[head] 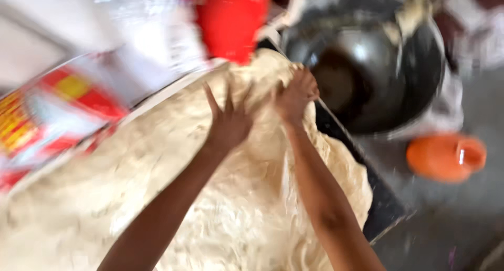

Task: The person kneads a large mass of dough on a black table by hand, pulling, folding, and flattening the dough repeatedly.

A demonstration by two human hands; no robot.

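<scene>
**Two hands on a great mass of dough**

At the far left a printed sack (58, 113) lies tilted along the edge of the work surface, white with red bands and yellow blocks; its print is too blurred to make out. Above and right of it sits a pale white package (152, 35), and beyond that a red bucket (231, 22) stands at the top edge.

The dough (220, 197), cream-coloured and stringy, covers nearly the whole dark tray (386, 208). Its long axis runs from the lower left up toward the upper right, where it peaks just beside the bucket.

The left hand (228, 124) lies flat on the dough with fingers spread, palm pressing down near that peak. The right hand (295, 95) sits just beside it, slightly farther up, its fingers curled closed on a fold of dough at the upper edge. Both hands work the far end of the mass, away from the person; the right one is nearer the rim.

To the right, a large dark metal mixing bowl (383, 66) stands just beyond the tray, smeared with dough. An orange plastic jug (446, 156) lies on its side on the grey floor (451, 224).
</scene>
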